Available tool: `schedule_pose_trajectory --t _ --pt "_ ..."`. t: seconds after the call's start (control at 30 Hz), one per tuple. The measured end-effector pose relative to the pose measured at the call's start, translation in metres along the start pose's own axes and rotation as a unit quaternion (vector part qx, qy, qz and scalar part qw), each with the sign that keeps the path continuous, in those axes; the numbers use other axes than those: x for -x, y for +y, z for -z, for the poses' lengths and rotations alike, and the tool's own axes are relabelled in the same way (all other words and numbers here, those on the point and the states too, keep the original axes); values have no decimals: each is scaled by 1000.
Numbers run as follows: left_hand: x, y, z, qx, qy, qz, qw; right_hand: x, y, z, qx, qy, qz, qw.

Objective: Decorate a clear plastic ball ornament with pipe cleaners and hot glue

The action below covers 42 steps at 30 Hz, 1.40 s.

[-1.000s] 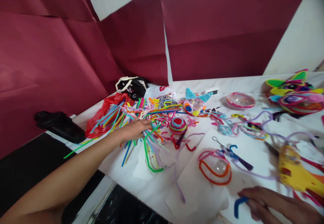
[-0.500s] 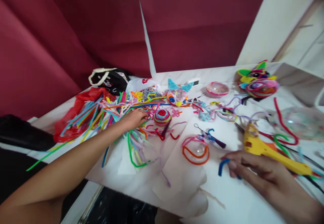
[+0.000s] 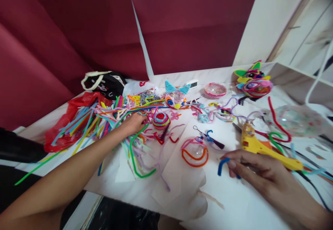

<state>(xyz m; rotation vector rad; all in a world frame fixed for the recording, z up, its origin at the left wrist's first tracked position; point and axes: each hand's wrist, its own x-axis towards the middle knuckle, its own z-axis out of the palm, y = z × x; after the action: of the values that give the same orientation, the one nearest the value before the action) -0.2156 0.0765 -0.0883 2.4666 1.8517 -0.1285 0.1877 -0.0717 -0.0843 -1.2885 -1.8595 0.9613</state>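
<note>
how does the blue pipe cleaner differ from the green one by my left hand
The blue pipe cleaner is a short stub; the green pipe cleaner is far longer. Blue is bent into a small arch, green into a wide U. Blue is pinched by the right hand; green lies loose by the left hand. Both are fuzzy.

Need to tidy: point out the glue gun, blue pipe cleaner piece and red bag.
glue gun [image 3: 256,147], head view, yellow body.
blue pipe cleaner piece [image 3: 220,166], head view, bent middle.
red bag [image 3: 53,141], head view, left side.
</note>
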Motion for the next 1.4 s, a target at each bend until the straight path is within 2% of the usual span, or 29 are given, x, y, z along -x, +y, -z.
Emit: schedule_pose_trajectory --t 0.17,0.33,0.5,0.57,0.63,0.73,0.8,0.83,0.9,1.03,1.13,1.2,1.3,1.4 --pt "8 -9 14 94 41 47 994 1 13 -2 16 -8 19 1000" --pt "18 -8 35 236 83 97 963 -1 25 -8 60 -33 19 997" --pt "33 20 52 356 101 95 924 -4 23 -11 120 -80 78 986" --pt "38 38 54 473 102 89 871 -5 22 -11 139 -70 97 983" --pt "45 58 52 519 122 46 845 -5 22 -10 131 -45 108 985" --pt "56 92 48 482 197 -86 849 -5 18 -11 79 -10 91 993" --pt "63 115 46 377 266 -182 868 -6 10 -13 17 -13 33 999" --pt "66 125 45 322 300 -235 867 -7 4 -15 -26 -30 -6 999" --pt "70 142 42 259 343 -316 846 -11 -11 -20 -146 -65 -70 985" --pt "71 161 33 177 389 -383 819 -24 -38 -29 -345 -122 -122 923" --pt "68 164 29 131 419 -429 790 -31 -46 -33 -426 -123 -141 885" --pt "67 164 28 118 417 -441 786 -33 -46 -35 -461 -113 -151 867" --pt "66 164 26 123 409 -445 787 -34 -43 -38 -490 -106 -159 850" --pt "65 165 20 166 411 -447 777 -36 -41 -38 -477 -93 -163 858"
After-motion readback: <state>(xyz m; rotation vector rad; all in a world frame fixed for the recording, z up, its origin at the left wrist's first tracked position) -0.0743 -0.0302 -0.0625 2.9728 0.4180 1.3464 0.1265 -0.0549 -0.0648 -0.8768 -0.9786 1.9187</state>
